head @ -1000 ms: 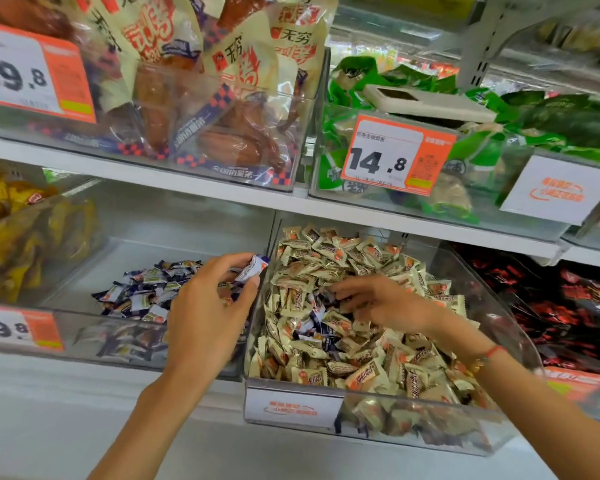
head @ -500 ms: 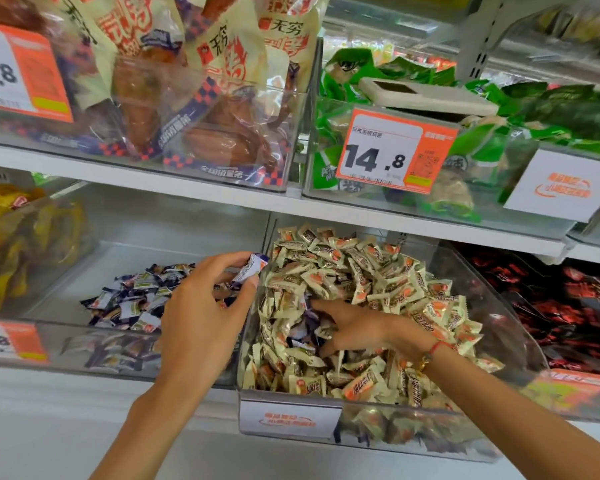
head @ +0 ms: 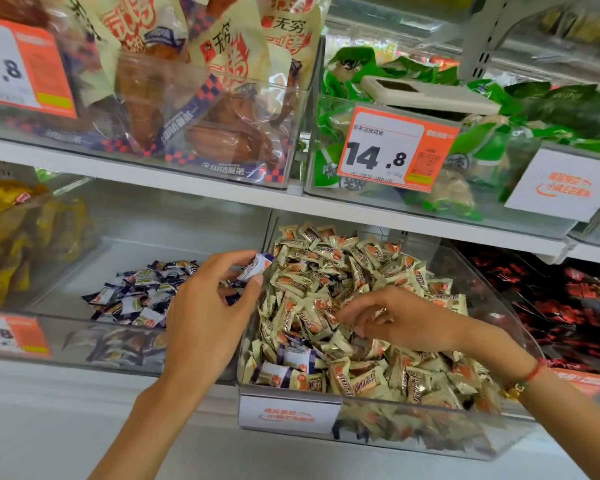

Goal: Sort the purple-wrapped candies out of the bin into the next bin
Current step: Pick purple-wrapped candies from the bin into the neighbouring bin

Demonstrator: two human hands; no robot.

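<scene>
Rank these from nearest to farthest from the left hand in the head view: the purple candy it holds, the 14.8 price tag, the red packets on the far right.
1. The purple candy, pinched in the left hand's fingers, at the wall between the two bins.
2. The 14.8 price tag, up and to the right on the upper shelf's bin.
3. The red packets, far right, beyond the right hand.

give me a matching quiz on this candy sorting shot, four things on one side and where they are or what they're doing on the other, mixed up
Things:
1. left hand
2. right hand
3. purple-wrapped candies
4. 14.8 price tag

Places or states:
A. on the front of the green packets' bin, upper shelf
B. piled in the left clear bin
C. pinching one purple-wrapped candy above the divider between the bins
D. fingers reaching into the heap of cream-wrapped candies

Pairs: 1-C, 2-D, 3-B, 4-A
</scene>
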